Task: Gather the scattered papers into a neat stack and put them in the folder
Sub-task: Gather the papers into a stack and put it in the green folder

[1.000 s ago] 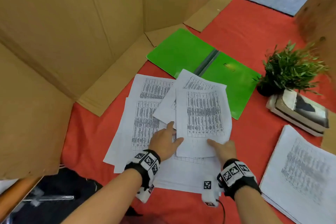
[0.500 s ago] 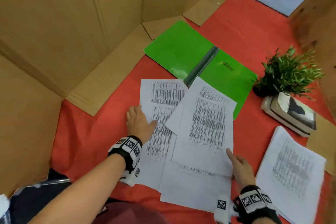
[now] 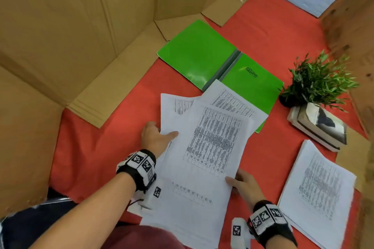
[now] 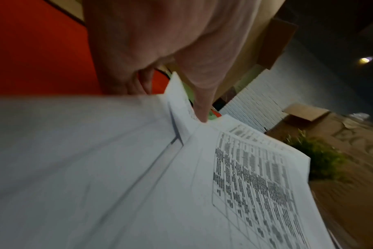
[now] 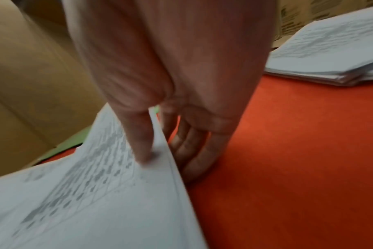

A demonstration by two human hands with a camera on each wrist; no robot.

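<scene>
The gathering step was in hand. The left hand gripped the left edge of the loose white printed sheets of paper, thumb laid on top and fingers tucked beneath, as the left wrist view showed. The right hand pinched the sheets' lower right edge, its thumb pressed on the printed face and its fingers curled under, against the cloth. The sheets were bunched but not squared: corners fanned out at differing angles, one far corner lay over the near edge of the bright green plastic folder, and the near ends hung past the table edge toward the person's lap.

By the look of it, the next move called for both hands to draw the sheets together and tap the edges even, then carry them onto the folder, which lay open and flat just beyond. Thin paper held at two edges would likely sag or slip apart.

The surface was a table under a red cloth. Tall brown cardboard panels stood along the left and back. To the right sat a small green potted plant beside a stack of worn books, and nearer lay a separate thick stack of printed pages, well apart from the hands.
</scene>
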